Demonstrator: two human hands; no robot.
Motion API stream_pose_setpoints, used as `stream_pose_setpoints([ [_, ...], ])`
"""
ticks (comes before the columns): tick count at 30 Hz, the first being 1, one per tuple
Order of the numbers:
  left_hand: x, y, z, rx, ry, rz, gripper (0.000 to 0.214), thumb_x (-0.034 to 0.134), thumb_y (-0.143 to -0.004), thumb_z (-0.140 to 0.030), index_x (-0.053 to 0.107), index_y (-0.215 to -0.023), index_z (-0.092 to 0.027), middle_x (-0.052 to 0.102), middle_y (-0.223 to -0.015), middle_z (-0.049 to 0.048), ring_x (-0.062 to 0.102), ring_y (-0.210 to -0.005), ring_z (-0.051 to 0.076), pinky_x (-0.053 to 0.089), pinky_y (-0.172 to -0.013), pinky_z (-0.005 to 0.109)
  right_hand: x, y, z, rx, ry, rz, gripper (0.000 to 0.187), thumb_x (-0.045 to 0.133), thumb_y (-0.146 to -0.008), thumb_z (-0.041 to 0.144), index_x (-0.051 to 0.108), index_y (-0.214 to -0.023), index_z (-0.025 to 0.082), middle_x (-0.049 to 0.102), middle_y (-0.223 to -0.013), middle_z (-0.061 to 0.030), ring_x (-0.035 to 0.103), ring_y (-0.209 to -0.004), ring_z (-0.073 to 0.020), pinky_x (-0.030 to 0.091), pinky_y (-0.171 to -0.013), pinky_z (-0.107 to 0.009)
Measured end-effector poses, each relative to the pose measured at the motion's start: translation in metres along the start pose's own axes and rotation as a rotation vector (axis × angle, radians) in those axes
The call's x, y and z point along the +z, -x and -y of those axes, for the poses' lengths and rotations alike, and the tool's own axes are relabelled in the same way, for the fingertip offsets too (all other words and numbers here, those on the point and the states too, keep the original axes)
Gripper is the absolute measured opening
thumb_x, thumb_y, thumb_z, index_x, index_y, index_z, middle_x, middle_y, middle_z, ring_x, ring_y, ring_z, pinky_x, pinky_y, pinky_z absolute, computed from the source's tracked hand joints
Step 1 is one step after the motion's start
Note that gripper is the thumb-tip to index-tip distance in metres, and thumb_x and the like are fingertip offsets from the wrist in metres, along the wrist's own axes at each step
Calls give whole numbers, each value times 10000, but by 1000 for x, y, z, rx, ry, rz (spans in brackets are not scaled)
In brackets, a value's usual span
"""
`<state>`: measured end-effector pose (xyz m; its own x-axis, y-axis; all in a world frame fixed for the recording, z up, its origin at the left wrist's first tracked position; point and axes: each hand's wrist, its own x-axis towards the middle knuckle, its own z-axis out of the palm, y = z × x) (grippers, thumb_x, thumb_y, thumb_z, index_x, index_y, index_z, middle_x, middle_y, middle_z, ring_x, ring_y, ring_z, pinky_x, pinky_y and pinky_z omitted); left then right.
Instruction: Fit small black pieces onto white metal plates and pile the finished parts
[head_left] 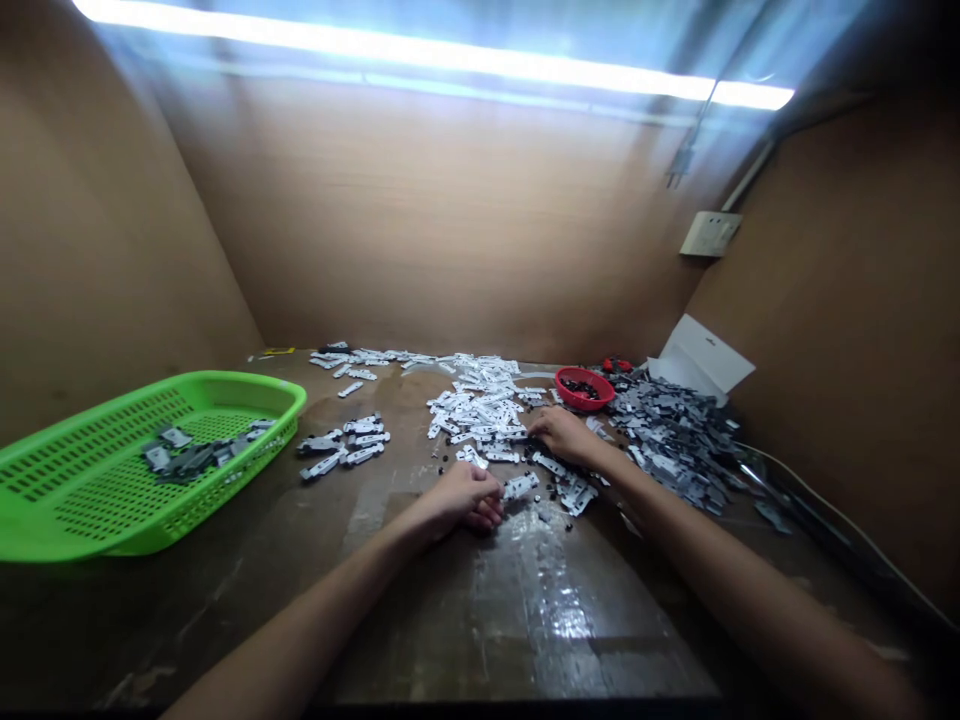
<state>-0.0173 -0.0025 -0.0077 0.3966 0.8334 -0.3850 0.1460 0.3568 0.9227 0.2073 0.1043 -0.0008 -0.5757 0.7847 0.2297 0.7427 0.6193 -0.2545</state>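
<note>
My left hand [466, 495] is over the middle of the table, its fingers closed in a pinch. At its fingertips is a white toy car chassis [520, 486], a flat piece with small dark spots. My right hand [564, 434] reaches farther out, to the near right edge of the pile of white chassis pieces [480, 405]. Its fingers are bent together and point down; whatever is between them is too small to make out. Small black wheel-like bits and several loose white pieces [576, 494] lie between and beside the hands.
A green perforated basket [292, 410] at left holds grey pieces. Beside it lie several chassis with dark wheels [365, 440]. A red bowl [584, 402] with dark small parts stands behind my right hand, near a heap of grey pieces [675, 430]. Wooden panels enclose the table.
</note>
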Motion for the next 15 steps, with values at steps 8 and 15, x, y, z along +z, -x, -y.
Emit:
stream_pose_setpoints([
  [8,-1,-1,-1,-1,-7,-6,211,607,-631,-307,578,-700,-110,635,-614,67,609,-517,137,458,-447,208,1,4,-7,18,-75,-5,272,501,-730,98,688,-906,189,675,-920,-40,594,-831,-173,425,-743,-240],
  [15,1,3,-5,-12,-18,-21,194,584,-639,-287,572,-729,-115,643,-640,66,605,-514,130,464,-471,222,-2,26,-4,99,-137,-103,229,494,-718,94,658,-851,182,662,-852,-31,591,-789,-155,432,-725,-242],
])
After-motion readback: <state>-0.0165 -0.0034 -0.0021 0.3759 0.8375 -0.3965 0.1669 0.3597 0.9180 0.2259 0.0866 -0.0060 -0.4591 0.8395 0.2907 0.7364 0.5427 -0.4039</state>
